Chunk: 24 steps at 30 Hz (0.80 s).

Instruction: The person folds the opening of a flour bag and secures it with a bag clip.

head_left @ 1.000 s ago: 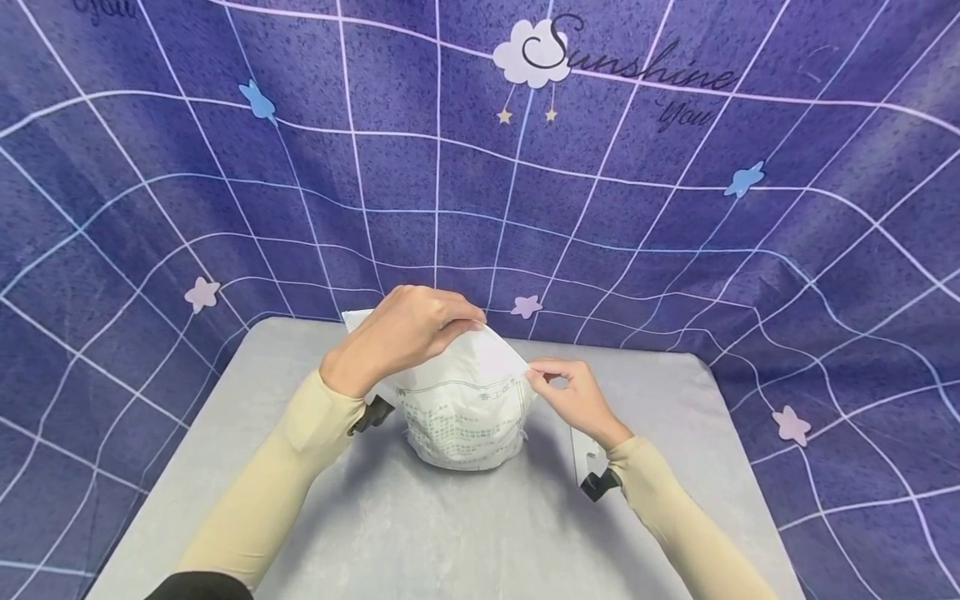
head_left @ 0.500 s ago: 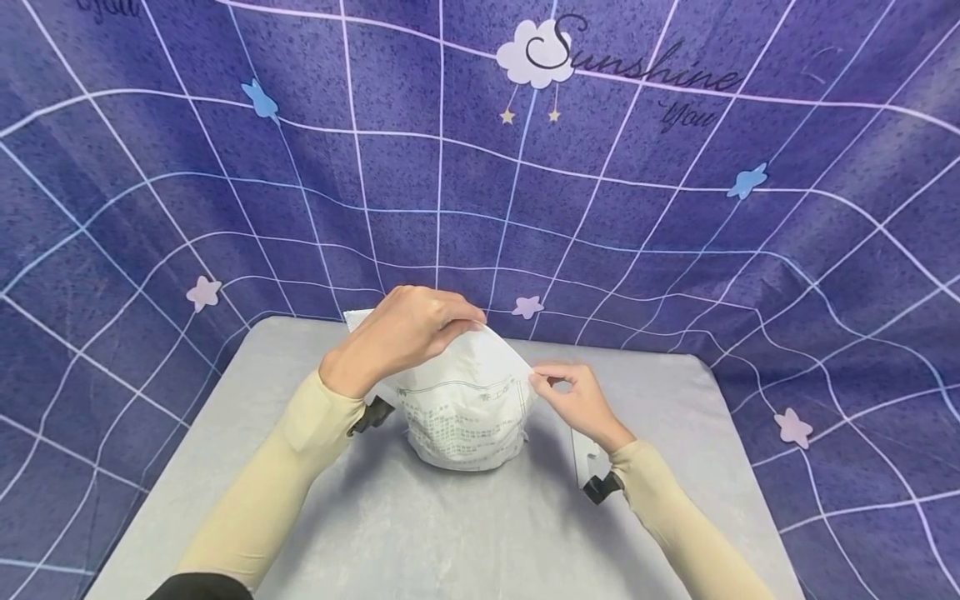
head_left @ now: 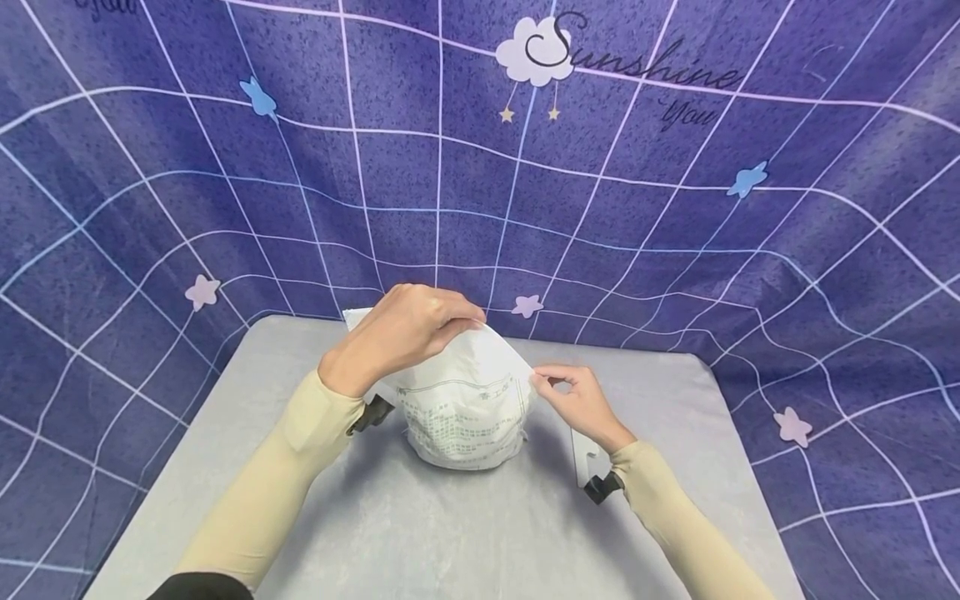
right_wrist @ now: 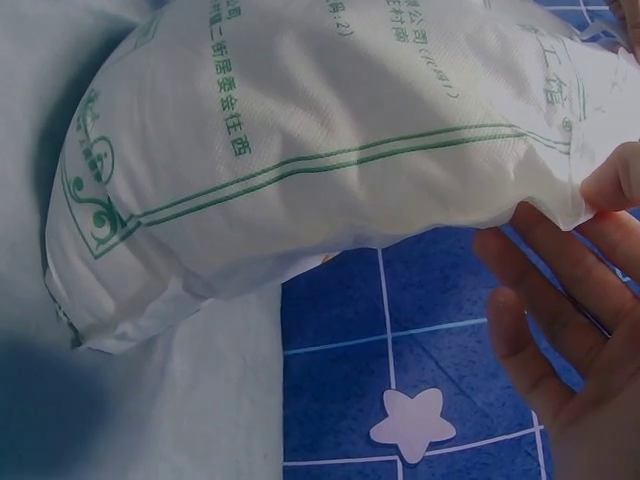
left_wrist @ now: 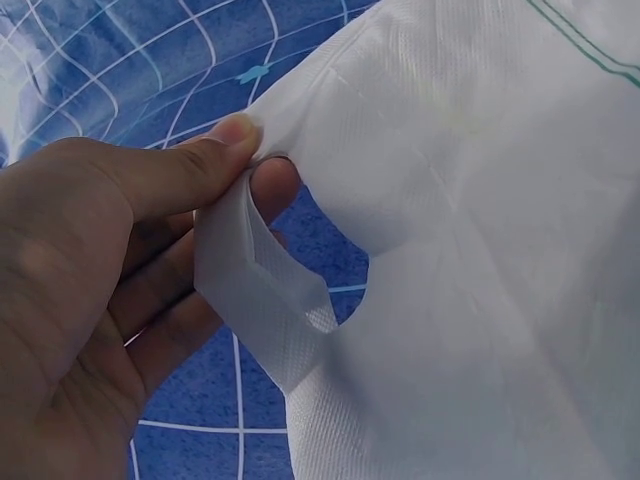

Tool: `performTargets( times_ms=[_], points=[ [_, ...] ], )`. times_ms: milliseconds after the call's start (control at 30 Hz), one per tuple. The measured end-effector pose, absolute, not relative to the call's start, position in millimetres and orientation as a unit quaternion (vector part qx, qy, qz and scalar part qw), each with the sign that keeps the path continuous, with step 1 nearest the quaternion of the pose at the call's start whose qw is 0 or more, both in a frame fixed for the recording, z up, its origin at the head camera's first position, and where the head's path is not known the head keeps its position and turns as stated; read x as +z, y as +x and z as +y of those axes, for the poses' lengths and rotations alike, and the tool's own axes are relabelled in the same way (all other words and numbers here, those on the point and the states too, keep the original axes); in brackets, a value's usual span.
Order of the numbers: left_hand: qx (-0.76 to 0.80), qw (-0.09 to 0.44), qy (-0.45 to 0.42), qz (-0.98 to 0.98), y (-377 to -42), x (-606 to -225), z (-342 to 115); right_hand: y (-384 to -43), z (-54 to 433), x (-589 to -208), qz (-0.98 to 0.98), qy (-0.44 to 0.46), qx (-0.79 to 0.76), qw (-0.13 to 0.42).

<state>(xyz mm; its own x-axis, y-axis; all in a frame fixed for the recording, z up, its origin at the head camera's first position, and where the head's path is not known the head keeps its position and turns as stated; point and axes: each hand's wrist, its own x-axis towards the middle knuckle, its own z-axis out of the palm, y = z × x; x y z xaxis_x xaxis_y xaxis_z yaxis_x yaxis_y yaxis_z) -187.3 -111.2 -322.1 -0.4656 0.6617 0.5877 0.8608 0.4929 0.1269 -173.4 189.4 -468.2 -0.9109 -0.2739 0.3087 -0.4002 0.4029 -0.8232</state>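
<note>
A white plastic bag [head_left: 461, 425] with green printing stands on the grey table, its lower part bulging and its top drawn upward. What fills it is hidden. At the top edge my left hand [head_left: 408, 337] pinches the bag; in the left wrist view the thumb and fingers of that hand [left_wrist: 120, 230] hold the strip beside a cut-out handle hole [left_wrist: 320, 240]. My right hand [head_left: 576, 402] pinches the bag's right edge between thumb and forefinger. The right wrist view has this hand [right_wrist: 580, 300] at the bag's corner, its other fingers spread below.
The grey-covered table [head_left: 450, 542] runs back to a purple-blue curtain [head_left: 480, 200] with a grid pattern and stars, which also rises at both sides. Black wrist mounts [head_left: 372, 414] sit under the beige sleeves [head_left: 300, 458]. A white flat piece [head_left: 585, 458] shows by the right wrist.
</note>
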Motion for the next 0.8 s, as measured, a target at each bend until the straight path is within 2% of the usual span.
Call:
performTargets(
  times_ms=[500, 800],
  points=[
    [-0.161, 0.254, -0.439, -0.847, -180, -320, -104, -173, 189, -467, -0.844, 0.198, 0.494, 0.063],
    [-0.107, 0.330, -0.430, -0.834, -171, -324, -81, -172, 190, -466, -0.850, 0.191, 0.486, 0.066]
  ],
)
